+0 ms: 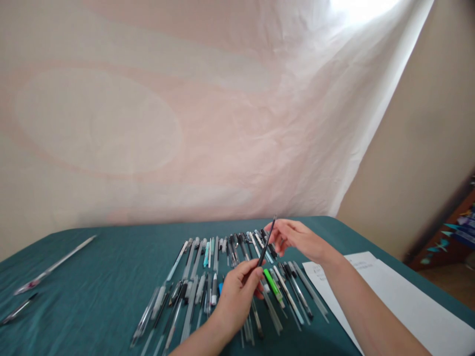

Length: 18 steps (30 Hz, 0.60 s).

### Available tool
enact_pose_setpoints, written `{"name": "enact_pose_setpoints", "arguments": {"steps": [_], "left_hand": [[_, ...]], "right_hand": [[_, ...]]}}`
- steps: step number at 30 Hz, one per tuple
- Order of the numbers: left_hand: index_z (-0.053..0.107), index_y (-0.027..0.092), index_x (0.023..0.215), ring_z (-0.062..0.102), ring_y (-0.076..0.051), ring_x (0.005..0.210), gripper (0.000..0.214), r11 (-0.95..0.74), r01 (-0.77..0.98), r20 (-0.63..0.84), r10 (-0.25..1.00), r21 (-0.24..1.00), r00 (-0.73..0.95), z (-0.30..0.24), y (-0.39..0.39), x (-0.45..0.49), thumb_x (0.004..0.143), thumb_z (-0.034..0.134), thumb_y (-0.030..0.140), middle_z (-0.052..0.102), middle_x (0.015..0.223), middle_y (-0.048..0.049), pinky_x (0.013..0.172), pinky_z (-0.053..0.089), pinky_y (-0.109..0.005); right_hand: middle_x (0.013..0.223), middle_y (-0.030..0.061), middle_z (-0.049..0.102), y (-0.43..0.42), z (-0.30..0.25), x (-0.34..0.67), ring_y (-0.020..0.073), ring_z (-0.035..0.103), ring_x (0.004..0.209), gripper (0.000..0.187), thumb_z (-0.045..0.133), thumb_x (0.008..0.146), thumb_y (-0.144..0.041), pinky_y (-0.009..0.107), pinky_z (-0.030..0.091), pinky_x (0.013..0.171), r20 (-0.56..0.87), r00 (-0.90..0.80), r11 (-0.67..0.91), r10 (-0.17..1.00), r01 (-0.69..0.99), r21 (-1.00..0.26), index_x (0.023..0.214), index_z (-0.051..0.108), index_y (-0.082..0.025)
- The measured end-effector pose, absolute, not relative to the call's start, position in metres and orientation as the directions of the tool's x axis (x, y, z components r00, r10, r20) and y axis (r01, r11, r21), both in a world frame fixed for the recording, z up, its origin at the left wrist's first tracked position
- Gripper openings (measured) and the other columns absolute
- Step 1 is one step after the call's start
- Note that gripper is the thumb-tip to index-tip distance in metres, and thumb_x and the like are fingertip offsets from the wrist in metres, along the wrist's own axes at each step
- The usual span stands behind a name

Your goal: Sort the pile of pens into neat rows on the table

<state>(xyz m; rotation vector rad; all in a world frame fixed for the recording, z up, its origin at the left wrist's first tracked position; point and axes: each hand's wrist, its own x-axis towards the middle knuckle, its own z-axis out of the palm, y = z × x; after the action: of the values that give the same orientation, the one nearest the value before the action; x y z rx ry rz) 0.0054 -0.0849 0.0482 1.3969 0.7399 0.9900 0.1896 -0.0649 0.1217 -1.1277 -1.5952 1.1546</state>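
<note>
In the head view my left hand [236, 291] pinches a slim dark pen [267, 240] between thumb and fingers, its tip end slanting up and to the right. Close beside the pen's upper part is my right hand [297, 240], fingers loosely bent and apart; whether a fingertip touches the pen I cannot tell. Below both hands lie two rows of pens, mostly clear, white and black. A bright green highlighter-like pen [272, 283] rests just right of my left hand. My left hand and forearm hide part of the front row.
White paper sheets [386, 291] lie on the right of the green tablecloth [104, 296]. At the far left are a long thin whitish rod [59, 262] and a separate pen [18, 309]. A pale hanging cloth [222, 123] stands behind the table.
</note>
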Motion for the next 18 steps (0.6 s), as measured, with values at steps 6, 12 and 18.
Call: {"name": "enact_pose_setpoints", "arguments": {"steps": [6,12,18], "left_hand": [[0.056,0.01,0.108,0.05,-0.01,0.056,0.043,-0.025,-0.165,0.089,0.914,0.986,0.396,0.045,-0.082,0.005,0.075,0.052,0.037,0.052,0.073,-0.003,0.053,0.046,-0.025],[0.056,0.01,0.108,0.049,-0.01,0.056,0.042,-0.017,-0.154,0.079,0.91,0.988,0.406,0.04,-0.081,0.006,0.076,0.051,0.037,0.053,0.072,-0.0026,0.051,0.046,-0.024],[0.055,0.011,0.109,0.049,-0.01,0.057,0.043,-0.034,-0.148,0.092,0.907,0.988,0.41,0.034,-0.079,0.007,0.077,0.05,0.038,0.053,0.073,-0.0023,0.052,0.046,-0.024]], "right_hand": [[0.074,0.0051,0.06,-0.016,0.06,0.247,0.0154,0.058,0.063,0.029,0.043,0.081,-0.039,0.027,0.049,0.053,0.317,0.052,0.204,0.947,0.665,-0.719,0.088,0.059,-0.016],[0.102,0.0085,0.055,0.007,0.001,0.26,0.0171,0.056,0.085,0.03,0.045,0.077,-0.015,0.033,0.042,0.082,0.42,-0.008,0.236,0.907,0.837,-0.494,0.104,0.057,-0.018],[0.106,0.0068,0.053,0.016,-0.017,0.264,0.0147,0.057,0.082,0.037,0.043,0.077,-0.012,0.03,0.042,0.082,0.402,-0.046,0.243,0.914,0.857,-0.455,0.111,0.053,-0.022]]}}
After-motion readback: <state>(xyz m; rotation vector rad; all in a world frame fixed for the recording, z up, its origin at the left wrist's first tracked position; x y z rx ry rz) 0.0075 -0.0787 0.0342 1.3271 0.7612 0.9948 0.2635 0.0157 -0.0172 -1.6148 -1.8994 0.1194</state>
